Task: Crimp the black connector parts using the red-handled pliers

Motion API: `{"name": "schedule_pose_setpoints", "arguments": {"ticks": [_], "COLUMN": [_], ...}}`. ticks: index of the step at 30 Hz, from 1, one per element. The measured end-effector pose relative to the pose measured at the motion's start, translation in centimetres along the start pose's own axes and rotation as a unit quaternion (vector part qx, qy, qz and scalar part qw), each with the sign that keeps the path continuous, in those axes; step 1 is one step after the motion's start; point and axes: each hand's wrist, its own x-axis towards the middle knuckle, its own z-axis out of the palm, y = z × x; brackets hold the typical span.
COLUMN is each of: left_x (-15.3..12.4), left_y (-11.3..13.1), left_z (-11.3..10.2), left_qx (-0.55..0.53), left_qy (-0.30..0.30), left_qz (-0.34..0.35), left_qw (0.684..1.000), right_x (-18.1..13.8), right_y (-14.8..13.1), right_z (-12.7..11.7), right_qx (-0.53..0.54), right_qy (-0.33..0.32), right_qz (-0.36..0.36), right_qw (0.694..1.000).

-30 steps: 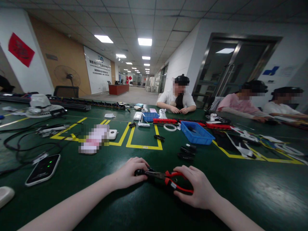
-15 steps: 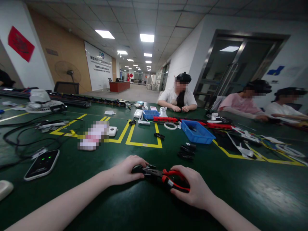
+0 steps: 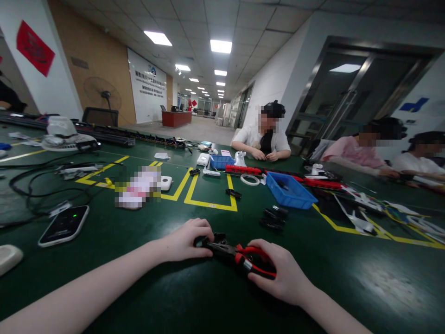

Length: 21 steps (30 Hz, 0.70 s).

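Near centre of counter [image 3: 167, 301]: right hand [image 3: 281, 276], grip closing tight on red-handled pliers [image 3: 243, 256]. Left hand [image 3: 184, 241], grip pinching small black part [image 3: 218, 238] at the plier nose. Looking mid-step; similar black parts [image 3: 274, 218] lying farther off, near blue tray [image 3: 290, 192].

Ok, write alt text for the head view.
On a green table, the right hand grips red-handled pliers whose nose meets a small black part held by the left hand. A phone lies at left, a blue tray sits beyond, and three people sit across the table.
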Motion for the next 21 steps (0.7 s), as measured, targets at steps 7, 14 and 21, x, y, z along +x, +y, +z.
{"name": "schedule_pose_setpoints", "arguments": {"ticks": [7,14,21], "left_x": [-0.11,0.13,0.13], "left_y": [0.56,0.04,-0.23], "left_z": [-0.19,-0.11,-0.10], "left_qx": [-0.043,-0.089,-0.089], "left_qy": [0.012,0.009,0.011], "left_qz": [0.012,0.033,0.035], "left_qw": [0.999,0.995,0.995], "right_x": [0.05,0.06,0.02], "right_y": [0.09,-0.05,0.05], "right_z": [-0.20,-0.35,-0.30], "right_qx": [0.036,0.048,0.048], "right_qy": [-0.005,-0.013,-0.004], "right_qz": [0.011,0.014,0.012], "right_qw": [0.999,0.999,0.999]}}
